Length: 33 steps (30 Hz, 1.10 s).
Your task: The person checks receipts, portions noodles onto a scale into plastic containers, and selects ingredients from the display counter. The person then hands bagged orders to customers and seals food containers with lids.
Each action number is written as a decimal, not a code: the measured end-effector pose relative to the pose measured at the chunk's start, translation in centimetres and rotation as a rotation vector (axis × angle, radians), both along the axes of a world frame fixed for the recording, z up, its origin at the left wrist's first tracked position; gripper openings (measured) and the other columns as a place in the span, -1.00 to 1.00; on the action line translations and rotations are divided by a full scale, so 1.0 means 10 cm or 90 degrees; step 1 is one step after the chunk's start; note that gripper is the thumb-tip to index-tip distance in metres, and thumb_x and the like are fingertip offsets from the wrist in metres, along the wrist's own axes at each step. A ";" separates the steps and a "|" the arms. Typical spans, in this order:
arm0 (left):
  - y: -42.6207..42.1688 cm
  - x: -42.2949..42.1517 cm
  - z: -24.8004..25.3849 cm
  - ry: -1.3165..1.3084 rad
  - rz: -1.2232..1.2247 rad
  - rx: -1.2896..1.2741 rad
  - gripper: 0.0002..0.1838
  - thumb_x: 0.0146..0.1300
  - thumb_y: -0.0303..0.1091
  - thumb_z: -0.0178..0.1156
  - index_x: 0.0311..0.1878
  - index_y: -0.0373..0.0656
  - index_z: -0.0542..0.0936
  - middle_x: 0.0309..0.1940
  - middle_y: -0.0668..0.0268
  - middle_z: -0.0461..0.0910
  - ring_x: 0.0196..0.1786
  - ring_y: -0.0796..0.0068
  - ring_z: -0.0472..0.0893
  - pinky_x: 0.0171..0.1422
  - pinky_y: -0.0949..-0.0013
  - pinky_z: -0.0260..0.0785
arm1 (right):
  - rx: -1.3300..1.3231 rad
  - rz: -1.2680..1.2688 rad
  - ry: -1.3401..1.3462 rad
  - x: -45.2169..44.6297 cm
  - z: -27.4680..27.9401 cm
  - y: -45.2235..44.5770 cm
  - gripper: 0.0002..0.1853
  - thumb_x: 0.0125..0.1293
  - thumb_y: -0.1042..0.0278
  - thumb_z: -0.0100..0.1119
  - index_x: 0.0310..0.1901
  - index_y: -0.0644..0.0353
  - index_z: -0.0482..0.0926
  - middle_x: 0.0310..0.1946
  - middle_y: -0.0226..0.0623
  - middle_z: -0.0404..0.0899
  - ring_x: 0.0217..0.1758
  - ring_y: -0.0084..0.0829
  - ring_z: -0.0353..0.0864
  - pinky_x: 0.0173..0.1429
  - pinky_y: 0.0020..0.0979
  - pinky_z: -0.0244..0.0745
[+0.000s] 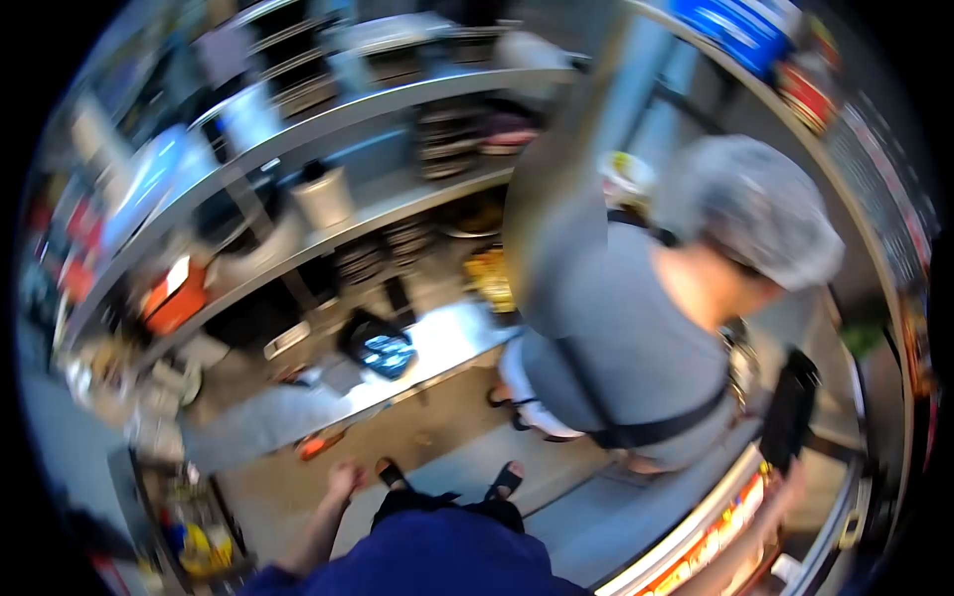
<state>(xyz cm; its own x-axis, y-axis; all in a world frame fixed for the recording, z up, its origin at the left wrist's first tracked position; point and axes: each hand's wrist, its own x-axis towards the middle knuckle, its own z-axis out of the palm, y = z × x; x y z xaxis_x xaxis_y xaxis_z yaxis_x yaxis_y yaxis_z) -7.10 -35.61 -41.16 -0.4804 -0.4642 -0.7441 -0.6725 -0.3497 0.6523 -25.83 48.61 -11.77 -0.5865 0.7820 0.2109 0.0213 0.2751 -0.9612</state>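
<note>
The black object (790,407) beside your right hand (785,494) could bump the co-worker (636,348) if swung; left hand (346,480) curled, right grip I can't tell.

The elongated object (790,409) is black, the box (175,298) orange.
</note>
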 end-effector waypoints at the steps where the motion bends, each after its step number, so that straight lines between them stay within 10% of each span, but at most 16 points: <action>1: -0.10 -0.21 -0.14 0.054 -0.006 0.013 -0.79 0.43 -0.31 0.05 -0.03 -0.23 0.53 -0.38 0.21 0.60 -0.48 0.42 0.61 -0.39 0.38 0.54 | -0.022 0.013 0.071 0.38 0.14 0.17 -0.61 0.42 0.17 0.06 0.19 0.13 0.54 -0.01 -0.33 0.62 -0.31 -0.57 0.58 -0.40 -0.61 0.46; 3: -0.47 -0.54 -0.02 0.057 -0.108 0.103 -0.73 0.38 -0.40 0.14 0.11 -0.18 0.49 -0.26 0.23 0.62 -0.33 0.46 0.65 -0.31 0.40 0.57 | -0.047 0.060 -0.052 0.86 1.19 -1.39 -0.61 0.42 0.16 0.09 0.18 0.18 0.49 -0.22 -0.31 0.66 -0.50 -0.58 0.54 -0.52 -0.64 0.38; 6: -0.91 -0.69 0.12 0.118 -0.130 0.133 -0.74 0.38 -0.38 0.14 0.10 -0.17 0.50 -0.26 0.26 0.62 -0.31 0.47 0.65 -0.28 0.42 0.57 | -0.035 0.104 -0.235 1.13 1.55 -2.66 -0.41 0.28 -0.06 0.29 0.17 0.25 0.56 0.11 -0.10 0.59 0.05 -0.41 0.59 0.12 -0.49 0.48; 7: -1.05 -0.66 0.19 0.127 -0.126 0.135 -0.74 0.38 -0.38 0.14 0.09 -0.17 0.51 -0.26 0.26 0.61 -0.30 0.48 0.64 -0.28 0.42 0.57 | -0.028 0.197 -0.135 1.07 1.51 -2.97 -0.64 0.42 0.21 0.11 0.15 0.22 0.45 -0.34 -0.29 0.65 -0.67 -0.59 0.45 -0.68 -0.63 0.27; 8: -1.21 -0.58 0.21 0.131 -0.125 0.139 -0.75 0.38 -0.38 0.15 0.09 -0.18 0.51 -0.25 0.25 0.61 -0.30 0.48 0.64 -0.27 0.43 0.56 | -0.065 0.153 0.028 0.83 1.26 -3.54 -0.62 0.40 0.21 0.14 0.13 0.24 0.45 -0.36 -0.29 0.65 -0.73 -0.67 0.38 -0.77 -0.60 0.15; 15: -1.97 0.54 0.25 0.119 0.107 0.128 -0.72 0.35 -0.38 0.15 0.09 -0.24 0.52 -0.24 0.21 0.64 -0.26 0.43 0.66 -0.20 0.36 0.61 | -0.150 0.629 -0.515 0.05 0.38 -6.62 -0.86 0.34 0.36 0.17 -0.12 0.17 0.53 -0.66 -0.46 0.47 -0.85 -0.68 0.25 -0.84 -0.63 -0.01; 20: -2.26 1.80 0.10 0.056 0.372 0.093 -0.75 0.37 -0.37 0.10 0.08 -0.17 0.51 -0.28 0.23 0.64 -0.28 0.42 0.66 -0.21 0.29 0.61 | -0.214 0.936 -0.585 -0.16 -0.70 -8.27 -0.84 0.42 0.32 0.10 -0.09 0.20 0.49 -0.71 -0.39 0.46 -0.83 -0.61 0.34 -0.80 -0.59 0.09; 33: -1.72 2.86 0.36 0.039 0.567 0.019 -0.79 0.39 -0.31 0.10 0.03 -0.13 0.49 -0.28 0.23 0.63 -0.27 0.37 0.66 -0.27 0.29 0.60 | -0.276 0.923 -0.423 -0.62 -1.37 -9.97 -0.57 0.43 0.29 0.08 0.23 0.28 0.28 -0.62 -0.24 0.58 -0.78 -0.53 0.41 -0.70 -0.50 0.25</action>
<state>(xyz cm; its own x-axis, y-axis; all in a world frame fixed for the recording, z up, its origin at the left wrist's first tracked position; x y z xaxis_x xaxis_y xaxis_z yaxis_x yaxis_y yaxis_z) 21.54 -52.81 -37.53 0.0105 -0.6652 -0.7466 -0.1072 -0.7431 0.6606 -32.07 -51.06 -25.50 -0.7276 -0.5318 -0.4333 0.4149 0.1620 -0.8953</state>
